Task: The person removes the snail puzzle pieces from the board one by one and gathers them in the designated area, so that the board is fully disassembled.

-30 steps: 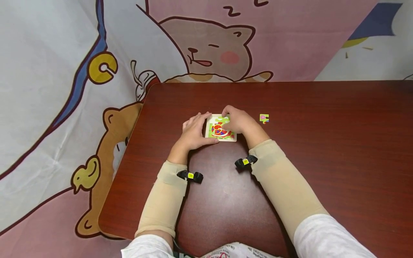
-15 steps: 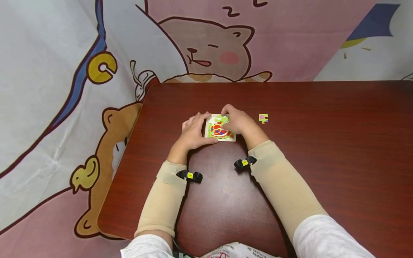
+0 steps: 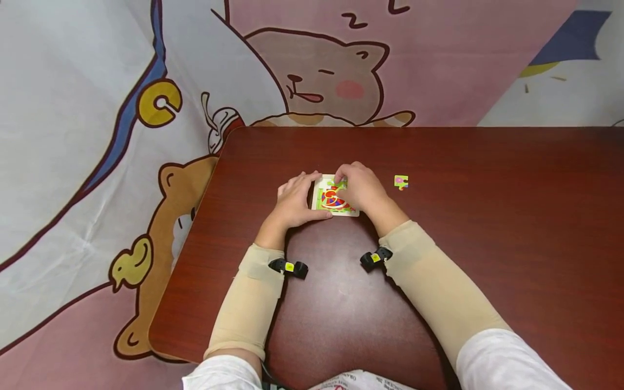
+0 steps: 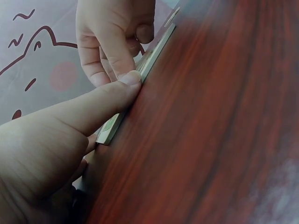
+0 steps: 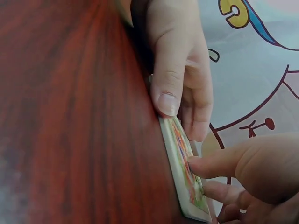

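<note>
A small square jigsaw board (image 3: pixel 316 203) with a pale frame and a red, blue and green picture lies on the table. My left hand (image 3: pixel 292 205) grips its left side, thumb along the near edge and index finger at the far left corner. Over its upper right part, my right hand (image 3: pixel 362 187) has thumb and index finger bent down to the picture, pinching a green puzzle piece (image 3: pixel 336 184). In the right wrist view the right thumb (image 5: pixel 212 164) touches the board's face. The right hand hides the board's right side. A bare pale patch shows at the upper left inside the frame.
One loose green puzzle piece with a pink spot (image 3: pixel 401 181) lies on the table to the right of the right hand. The dark red wooden table (image 3: pixel 487 216) meets a cartoon-printed cloth (image 3: pixel 429 65) at its back and left edges.
The right hand has shifted slightly and turned, its fingers drawing in over the board, and the green piece under them has moved a little. The left hand stays on the board.
</note>
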{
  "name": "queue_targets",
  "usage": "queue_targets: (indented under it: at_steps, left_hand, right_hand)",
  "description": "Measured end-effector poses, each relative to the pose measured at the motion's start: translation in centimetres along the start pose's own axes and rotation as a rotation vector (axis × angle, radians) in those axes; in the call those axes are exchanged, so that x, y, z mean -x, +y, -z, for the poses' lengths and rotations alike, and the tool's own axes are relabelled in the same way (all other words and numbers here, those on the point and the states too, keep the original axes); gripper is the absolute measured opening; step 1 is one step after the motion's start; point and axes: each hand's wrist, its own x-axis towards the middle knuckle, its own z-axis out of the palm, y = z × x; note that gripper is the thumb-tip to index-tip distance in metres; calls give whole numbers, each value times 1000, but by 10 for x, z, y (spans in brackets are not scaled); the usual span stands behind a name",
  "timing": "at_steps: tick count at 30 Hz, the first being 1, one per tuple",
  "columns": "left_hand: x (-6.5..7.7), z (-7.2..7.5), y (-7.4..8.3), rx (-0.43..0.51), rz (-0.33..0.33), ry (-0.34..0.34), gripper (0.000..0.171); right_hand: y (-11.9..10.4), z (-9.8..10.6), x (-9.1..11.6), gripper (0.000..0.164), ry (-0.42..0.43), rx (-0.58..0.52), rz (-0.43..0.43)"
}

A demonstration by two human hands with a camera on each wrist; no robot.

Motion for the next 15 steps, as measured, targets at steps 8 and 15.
queue_targets:
  at_steps: [8,15]
  left_hand:
    - [0,0,0,1,0,5,107]
    - [0,0,-1,1,1,-1,106]
  right_hand:
    - [4,-1,-3,28,39,-15,15]
    - [6,2,-13,32,-43,10,54]
